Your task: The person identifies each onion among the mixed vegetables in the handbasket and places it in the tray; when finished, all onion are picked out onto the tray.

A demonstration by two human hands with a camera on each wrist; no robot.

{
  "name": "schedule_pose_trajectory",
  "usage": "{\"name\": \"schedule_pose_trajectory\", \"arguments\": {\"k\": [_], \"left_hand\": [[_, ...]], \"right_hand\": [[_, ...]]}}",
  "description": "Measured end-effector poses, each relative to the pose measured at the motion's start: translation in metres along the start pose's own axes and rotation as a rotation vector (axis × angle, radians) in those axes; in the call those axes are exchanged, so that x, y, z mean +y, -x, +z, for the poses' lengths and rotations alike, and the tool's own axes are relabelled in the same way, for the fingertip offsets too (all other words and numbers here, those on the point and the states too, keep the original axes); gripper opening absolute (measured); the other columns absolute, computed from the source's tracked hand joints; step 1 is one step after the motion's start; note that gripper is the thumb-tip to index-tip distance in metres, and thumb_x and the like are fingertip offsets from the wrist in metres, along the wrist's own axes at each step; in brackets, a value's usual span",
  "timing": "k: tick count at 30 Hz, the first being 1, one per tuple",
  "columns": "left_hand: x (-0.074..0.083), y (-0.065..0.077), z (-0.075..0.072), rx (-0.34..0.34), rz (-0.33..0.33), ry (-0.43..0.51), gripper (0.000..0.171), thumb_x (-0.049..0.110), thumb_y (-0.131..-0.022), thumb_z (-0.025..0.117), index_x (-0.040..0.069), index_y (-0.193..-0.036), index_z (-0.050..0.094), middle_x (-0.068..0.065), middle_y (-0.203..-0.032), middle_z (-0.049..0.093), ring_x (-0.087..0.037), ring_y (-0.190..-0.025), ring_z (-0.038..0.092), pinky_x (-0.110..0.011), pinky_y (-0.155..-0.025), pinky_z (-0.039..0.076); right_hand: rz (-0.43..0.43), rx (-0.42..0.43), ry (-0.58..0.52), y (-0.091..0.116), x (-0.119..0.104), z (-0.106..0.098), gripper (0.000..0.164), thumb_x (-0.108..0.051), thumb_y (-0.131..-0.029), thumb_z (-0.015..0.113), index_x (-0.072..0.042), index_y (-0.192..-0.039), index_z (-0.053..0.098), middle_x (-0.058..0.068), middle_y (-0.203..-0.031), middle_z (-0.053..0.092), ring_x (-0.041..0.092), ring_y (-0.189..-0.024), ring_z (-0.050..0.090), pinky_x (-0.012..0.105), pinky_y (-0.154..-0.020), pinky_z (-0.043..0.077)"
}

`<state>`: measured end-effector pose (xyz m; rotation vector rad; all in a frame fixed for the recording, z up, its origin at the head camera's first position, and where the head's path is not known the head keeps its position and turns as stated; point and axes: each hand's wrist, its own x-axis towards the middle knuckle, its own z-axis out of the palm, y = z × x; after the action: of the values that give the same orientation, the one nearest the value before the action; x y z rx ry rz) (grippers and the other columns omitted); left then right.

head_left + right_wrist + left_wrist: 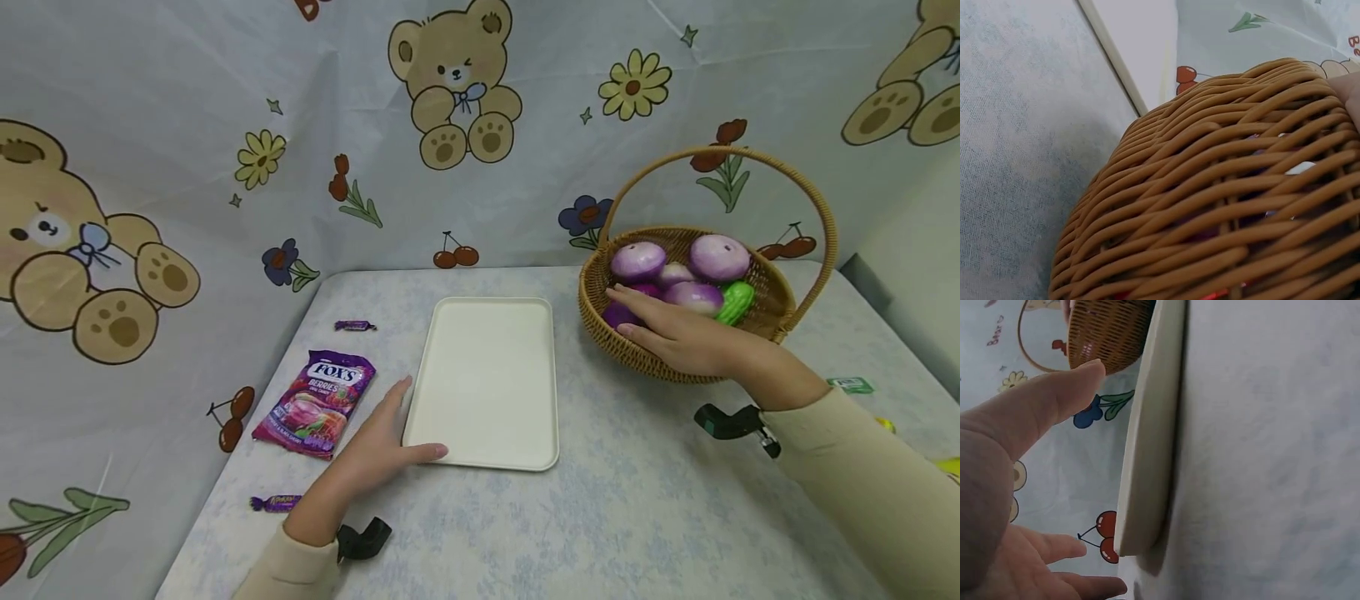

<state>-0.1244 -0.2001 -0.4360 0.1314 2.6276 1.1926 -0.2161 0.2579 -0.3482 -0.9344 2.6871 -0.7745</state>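
A white rectangular tray lies flat on the table. My left hand is spread at its near left corner, thumb and fingers apart; the left wrist view shows the thumb beside the tray's edge, gripping nothing. To the right stands a wicker basket with a tall handle. Inside it are several purple onions and a bumpy green vegetable. My right hand reaches over the basket's near rim with extended fingers, close to a dark purple item. The right wrist view shows mostly the basket's woven side.
Left of the tray lies a purple FOX'S candy bag. One wrapped candy lies behind it, another in front. A small green packet and a partly visible yellow item are at the right. Behind the table hangs a bear-print cloth.
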Motion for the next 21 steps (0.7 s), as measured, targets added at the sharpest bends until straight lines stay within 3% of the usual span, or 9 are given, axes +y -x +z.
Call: {"name": "schedule_pose_trajectory", "arguments": {"k": [6,15,21], "left_hand": [[-0.0062,0.0008,0.0099,-0.029,0.041,-0.099,0.137,0.058,-0.073,0.093,0.008,-0.17,0.011,-0.016,-0.174,0.008,-0.035,-0.159,-0.003,-0.067,-0.12,0.009],[-0.0075,0.0015,0.011,-0.025,0.032,-0.108,0.139,0.06,-0.073,0.092,0.005,-0.169,0.008,-0.016,-0.174,0.007,-0.034,-0.159,-0.003,-0.066,-0.12,0.01],[-0.009,0.0026,0.0112,-0.028,0.062,-0.129,0.139,0.061,-0.074,0.091,0.003,-0.169,0.008,-0.016,-0.174,0.008,-0.033,-0.159,-0.004,-0.063,-0.122,0.008]], "right_hand": [[0.02,-0.009,0.046,-0.0021,0.0019,-0.0008,0.059,-0.023,-0.114,0.051,0.001,-0.164,0.031,0.027,-0.169,0.02,0.047,-0.153,0.022,0.067,-0.117,0.022],[-0.023,0.059,0.174,-0.0057,0.0032,0.0019,0.057,-0.008,-0.102,0.07,0.004,-0.154,0.048,0.028,-0.156,0.046,0.046,-0.142,0.044,0.064,-0.112,0.035],[-0.08,0.127,0.209,-0.0059,0.0048,0.0008,0.057,-0.008,-0.1,0.074,0.004,-0.151,0.052,0.027,-0.151,0.051,0.046,-0.14,0.046,0.065,-0.109,0.039]]}}
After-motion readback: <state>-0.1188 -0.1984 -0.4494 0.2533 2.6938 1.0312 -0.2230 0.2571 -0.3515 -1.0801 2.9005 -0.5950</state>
